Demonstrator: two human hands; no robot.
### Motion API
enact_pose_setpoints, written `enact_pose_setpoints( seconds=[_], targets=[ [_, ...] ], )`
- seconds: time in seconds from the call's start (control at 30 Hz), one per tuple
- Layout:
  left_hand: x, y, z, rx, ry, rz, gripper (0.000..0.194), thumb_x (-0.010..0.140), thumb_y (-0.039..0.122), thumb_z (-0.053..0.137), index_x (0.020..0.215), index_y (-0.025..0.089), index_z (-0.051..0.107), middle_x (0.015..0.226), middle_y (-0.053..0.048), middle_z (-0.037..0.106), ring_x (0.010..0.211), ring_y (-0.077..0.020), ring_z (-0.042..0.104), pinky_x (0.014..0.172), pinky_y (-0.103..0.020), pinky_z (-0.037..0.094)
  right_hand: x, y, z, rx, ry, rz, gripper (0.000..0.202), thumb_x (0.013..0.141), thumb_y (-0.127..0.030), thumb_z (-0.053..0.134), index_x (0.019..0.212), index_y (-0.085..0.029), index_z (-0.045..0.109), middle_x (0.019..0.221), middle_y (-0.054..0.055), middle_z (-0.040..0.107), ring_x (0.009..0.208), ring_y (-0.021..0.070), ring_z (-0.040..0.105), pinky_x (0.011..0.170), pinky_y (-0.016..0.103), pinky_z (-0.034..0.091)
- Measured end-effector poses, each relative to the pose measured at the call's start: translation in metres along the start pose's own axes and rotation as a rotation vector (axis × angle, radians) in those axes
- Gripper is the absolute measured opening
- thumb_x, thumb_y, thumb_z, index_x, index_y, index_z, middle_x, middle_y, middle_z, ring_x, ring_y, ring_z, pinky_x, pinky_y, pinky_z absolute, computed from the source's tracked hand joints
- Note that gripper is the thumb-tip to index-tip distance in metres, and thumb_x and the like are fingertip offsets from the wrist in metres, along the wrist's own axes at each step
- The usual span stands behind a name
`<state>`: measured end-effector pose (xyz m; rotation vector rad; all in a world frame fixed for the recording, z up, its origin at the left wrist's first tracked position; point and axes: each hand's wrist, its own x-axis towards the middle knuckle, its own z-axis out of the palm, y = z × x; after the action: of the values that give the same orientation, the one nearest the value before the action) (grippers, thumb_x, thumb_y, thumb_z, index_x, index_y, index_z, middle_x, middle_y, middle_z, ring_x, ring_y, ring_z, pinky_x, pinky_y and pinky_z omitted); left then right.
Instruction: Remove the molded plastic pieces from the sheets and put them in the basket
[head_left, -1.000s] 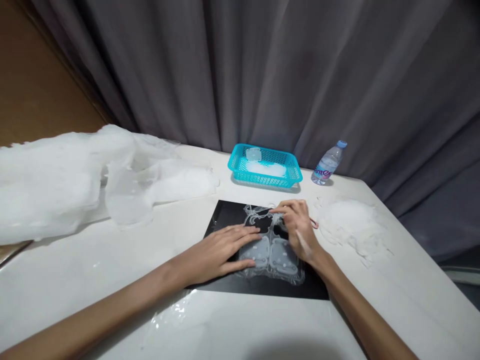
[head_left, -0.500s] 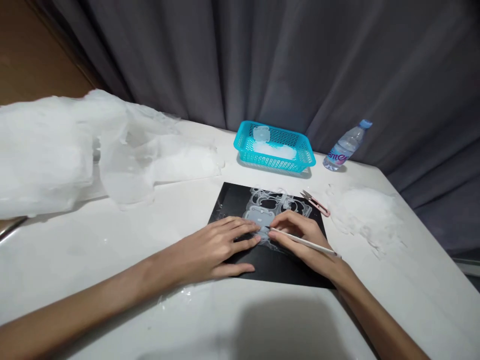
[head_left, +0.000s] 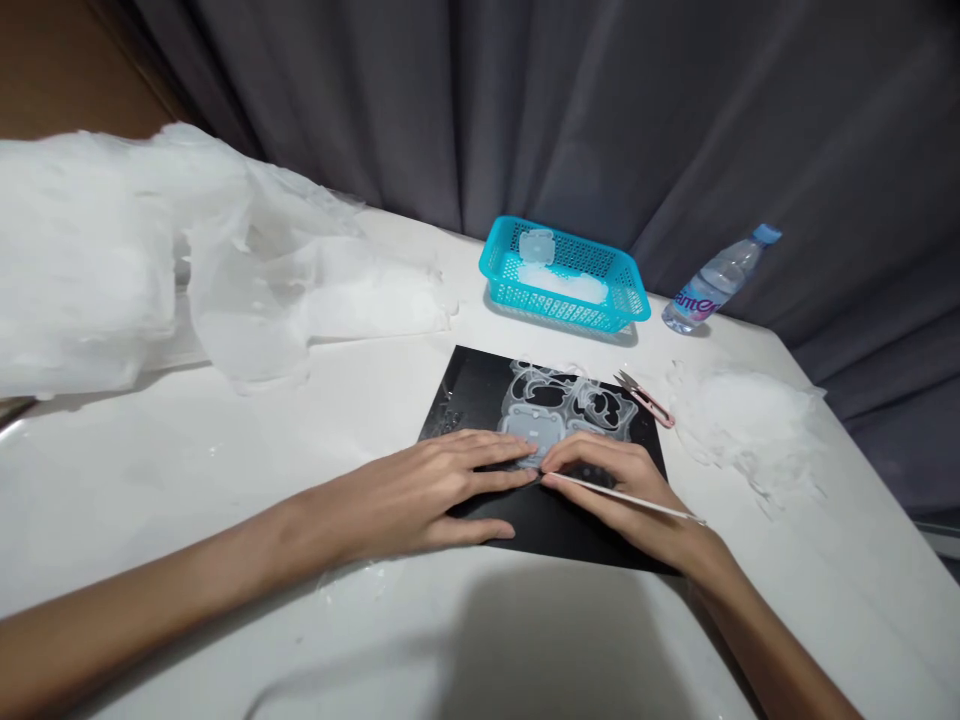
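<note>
A translucent cut-out sheet with curved openings lies on a black mat. My left hand rests flat, fingers spread, its fingertips on the sheet's lower part. Pinched in my right hand is a thin white pen-like tool, slanting down to the left; its tip is beside my left fingertips at the sheet's lower edge. The tip itself is hard to make out.
Behind the mat stands a blue basket holding translucent pieces. A water bottle is right of it. Pink-handled snips lie at the mat's right edge, beside crumpled clear film. White plastic bags fill the left.
The view has shifted slightly. The tool in my right hand has tilted lower, and its tip has moved a little down the sheet. My left hand still presses there.
</note>
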<state>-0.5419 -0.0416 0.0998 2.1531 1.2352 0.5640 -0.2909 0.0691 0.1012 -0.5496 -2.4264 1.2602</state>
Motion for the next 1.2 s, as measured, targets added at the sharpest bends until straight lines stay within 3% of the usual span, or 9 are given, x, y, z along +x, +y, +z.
enact_pose_setpoints(
  seconds=[0.17, 0.5, 0.7, 0.8, 0.97, 1.2],
  targets=[
    [0.000, 0.001, 0.002, -0.085, 0.067, -0.041, 0.055, 0.090, 0.049, 0.076, 0.143, 0.039, 0.064, 0.159, -0.003, 0.052, 0.146, -0.0341, 0.050, 0.125, -0.049, 0.033, 0.000, -0.001, 0.002, -0.034, -0.026, -0.017, 0.011, 0.104, -0.028, 0.061, 0.101, -0.024, 0.070, 0.102, 0.003, 0.074, 0.098, 0.0193, 0.069, 0.092, 0.034, 0.053],
    [0.000, 0.003, 0.003, -0.084, 0.057, -0.071, 0.055, 0.090, 0.053, 0.076, 0.141, 0.039, 0.065, 0.161, -0.001, 0.048, 0.147, -0.0334, 0.049, 0.128, -0.051, 0.025, 0.001, -0.002, 0.009, -0.195, -0.026, -0.092, 0.014, 0.107, -0.027, 0.053, 0.104, -0.023, 0.067, 0.102, 0.005, 0.074, 0.098, 0.0205, 0.069, 0.093, 0.036, 0.054],
    [-0.001, 0.001, 0.004, -0.122, 0.075, -0.068, 0.057, 0.087, 0.051, 0.079, 0.142, 0.042, 0.064, 0.159, 0.002, 0.051, 0.145, -0.0319, 0.051, 0.130, -0.049, 0.022, 0.002, -0.004, 0.012, -0.382, 0.010, -0.235, 0.015, 0.107, -0.020, 0.049, 0.106, -0.021, 0.064, 0.100, 0.009, 0.074, 0.096, 0.0225, 0.070, 0.088, 0.037, 0.056],
    [-0.001, 0.000, 0.004, -0.120, 0.071, -0.070, 0.059, 0.087, 0.051, 0.079, 0.143, 0.044, 0.063, 0.159, 0.003, 0.051, 0.147, -0.0320, 0.050, 0.131, -0.048, 0.022, -0.001, -0.007, 0.007, -0.418, -0.024, -0.181, 0.015, 0.107, -0.019, 0.048, 0.106, -0.021, 0.063, 0.099, 0.009, 0.073, 0.093, 0.0224, 0.070, 0.085, 0.036, 0.056],
    [-0.002, -0.002, 0.003, -0.028, 0.005, -0.094, 0.064, 0.088, 0.060, 0.074, 0.148, 0.045, 0.056, 0.164, 0.004, 0.043, 0.154, -0.0324, 0.038, 0.132, -0.049, 0.016, -0.009, -0.012, 0.000, -0.258, -0.045, -0.040, 0.013, 0.108, -0.025, 0.051, 0.106, -0.024, 0.064, 0.103, 0.005, 0.072, 0.095, 0.0196, 0.069, 0.088, 0.033, 0.054],
    [-0.001, -0.001, -0.001, -0.094, 0.033, -0.069, 0.059, 0.088, 0.056, 0.077, 0.144, 0.045, 0.061, 0.161, 0.003, 0.048, 0.149, -0.0312, 0.046, 0.131, -0.048, 0.016, -0.004, -0.006, 0.006, -0.305, -0.030, -0.143, 0.011, 0.108, -0.022, 0.052, 0.107, -0.022, 0.063, 0.103, 0.006, 0.073, 0.097, 0.0196, 0.069, 0.091, 0.034, 0.054]
  ],
)
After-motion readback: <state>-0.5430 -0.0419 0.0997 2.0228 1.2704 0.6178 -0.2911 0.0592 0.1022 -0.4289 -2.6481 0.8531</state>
